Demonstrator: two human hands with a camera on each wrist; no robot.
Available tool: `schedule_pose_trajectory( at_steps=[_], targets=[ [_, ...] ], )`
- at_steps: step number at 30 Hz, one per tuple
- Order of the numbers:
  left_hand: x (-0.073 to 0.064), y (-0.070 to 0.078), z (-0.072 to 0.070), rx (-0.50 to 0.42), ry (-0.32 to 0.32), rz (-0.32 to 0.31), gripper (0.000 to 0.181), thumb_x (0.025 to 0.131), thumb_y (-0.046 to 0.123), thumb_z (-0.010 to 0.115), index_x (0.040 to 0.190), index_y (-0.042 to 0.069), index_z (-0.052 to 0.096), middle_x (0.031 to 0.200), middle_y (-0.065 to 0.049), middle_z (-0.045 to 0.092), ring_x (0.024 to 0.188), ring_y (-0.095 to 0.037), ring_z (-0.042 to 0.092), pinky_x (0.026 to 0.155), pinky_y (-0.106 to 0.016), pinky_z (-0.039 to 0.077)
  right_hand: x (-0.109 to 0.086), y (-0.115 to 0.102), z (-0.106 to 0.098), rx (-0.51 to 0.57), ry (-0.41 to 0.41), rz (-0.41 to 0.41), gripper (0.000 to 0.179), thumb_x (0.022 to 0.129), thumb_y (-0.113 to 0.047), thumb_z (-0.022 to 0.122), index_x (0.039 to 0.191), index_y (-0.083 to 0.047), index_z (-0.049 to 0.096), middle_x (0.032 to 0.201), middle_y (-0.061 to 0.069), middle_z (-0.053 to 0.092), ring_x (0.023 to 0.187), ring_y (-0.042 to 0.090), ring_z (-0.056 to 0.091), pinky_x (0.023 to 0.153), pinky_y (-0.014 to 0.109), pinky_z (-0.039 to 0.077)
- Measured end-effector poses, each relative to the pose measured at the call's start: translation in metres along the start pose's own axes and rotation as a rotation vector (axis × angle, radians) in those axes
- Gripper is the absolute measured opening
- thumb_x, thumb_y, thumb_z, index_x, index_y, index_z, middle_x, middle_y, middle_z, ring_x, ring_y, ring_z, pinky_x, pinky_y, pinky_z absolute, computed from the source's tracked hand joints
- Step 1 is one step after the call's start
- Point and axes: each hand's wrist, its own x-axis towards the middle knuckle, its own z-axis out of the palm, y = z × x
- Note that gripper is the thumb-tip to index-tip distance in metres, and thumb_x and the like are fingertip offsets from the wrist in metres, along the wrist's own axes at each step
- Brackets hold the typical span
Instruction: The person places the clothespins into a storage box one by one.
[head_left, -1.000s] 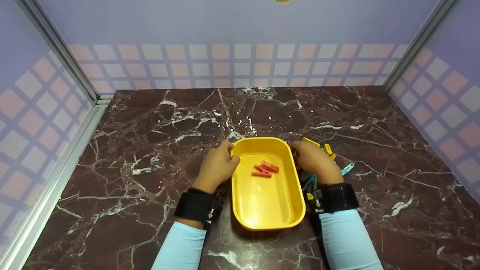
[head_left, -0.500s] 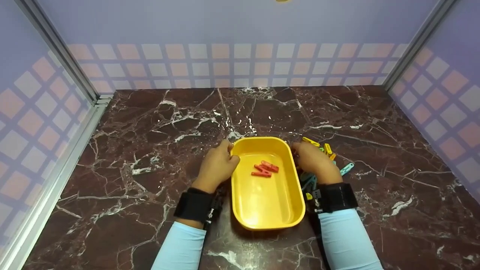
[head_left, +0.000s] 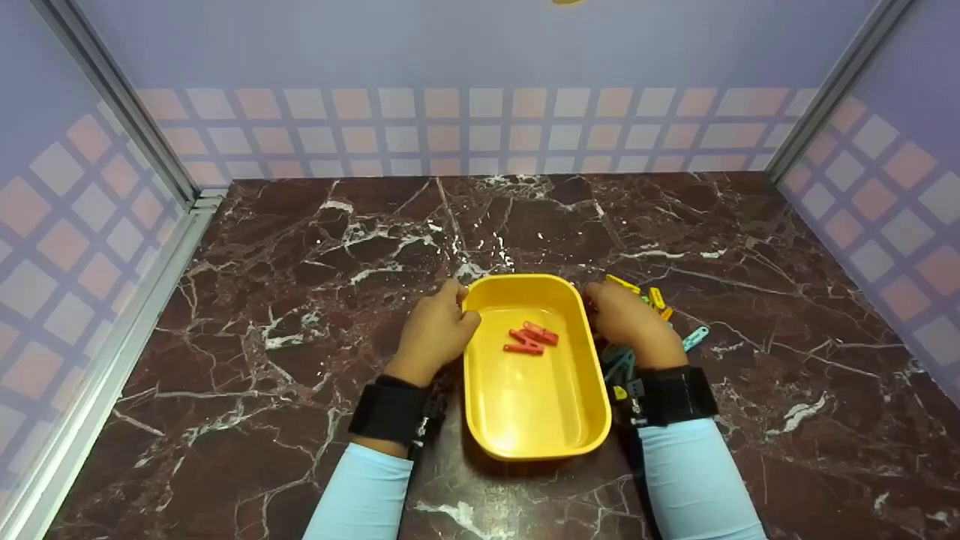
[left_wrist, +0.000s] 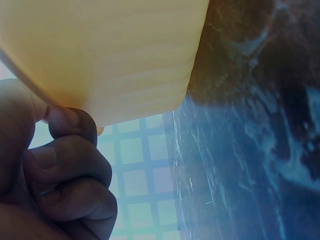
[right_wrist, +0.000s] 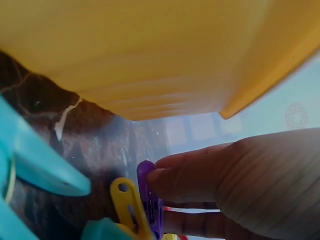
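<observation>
A yellow plastic tub stands on the marble-patterned table, with several red clothespins lying on its floor. My left hand pinches the tub's left rim between thumb and curled forefinger; the left wrist view shows the other fingers folded below the rim. Just outside the right wall, my right hand reaches down among loose clothespins. In the right wrist view its thumb and fingers pinch a purple clothespin near its top. Beside that one is a yellow clothespin. The purple clothespin is hidden in the head view.
Teal clothespins and yellow clothespins lie around the right hand, partly covered by it. A large teal clothespin looms close to the right wrist camera. Tiled-pattern walls bound the table at the back and sides.
</observation>
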Motion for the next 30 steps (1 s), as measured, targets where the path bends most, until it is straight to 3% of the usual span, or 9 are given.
schedule_pose_trajectory(
  at_steps=[6,13,17,30],
  targets=[
    [0.000,0.000,0.000,-0.003,0.008,0.012,0.027,0.087,0.018,0.059,0.111,0.005,0.060,0.074,-0.007,0.063,0.066,-0.026,0.058,0.064,-0.041,0.049,-0.003,-0.004,-0.006,-0.057,0.052,0.022,0.023,0.102,-0.014,0.055,0.118,0.000,0.064,0.107,0.020,0.060,0.100,0.037,0.059,0.090,0.052,0.047],
    [0.000,-0.001,0.000,-0.004,0.001,0.005,0.027,0.088,0.018,0.059,0.112,0.005,0.060,0.079,-0.009,0.066,0.069,-0.026,0.060,0.067,-0.042,0.050,-0.013,-0.012,-0.019,-0.073,0.104,0.006,0.025,0.092,0.007,0.053,0.114,0.002,0.064,0.110,0.022,0.058,0.102,0.038,0.057,0.092,0.053,0.047],
    [0.000,-0.001,0.000,-0.005,0.006,0.002,0.027,0.088,0.018,0.060,0.112,0.006,0.060,0.081,-0.010,0.067,0.071,-0.027,0.062,0.068,-0.043,0.051,-0.019,-0.018,-0.026,-0.067,0.126,-0.001,0.028,0.089,0.010,0.050,0.110,0.000,0.064,0.108,0.019,0.058,0.101,0.036,0.057,0.093,0.051,0.047],
    [0.000,0.001,0.000,0.002,0.000,-0.004,0.027,0.088,0.018,0.059,0.113,0.007,0.060,0.085,-0.012,0.068,0.073,-0.027,0.063,0.070,-0.043,0.052,-0.037,-0.045,-0.037,-0.050,0.183,-0.119,0.019,0.096,0.003,0.056,0.113,-0.001,0.063,0.101,0.014,0.057,0.091,0.030,0.053,0.084,0.046,0.046]
  ],
)
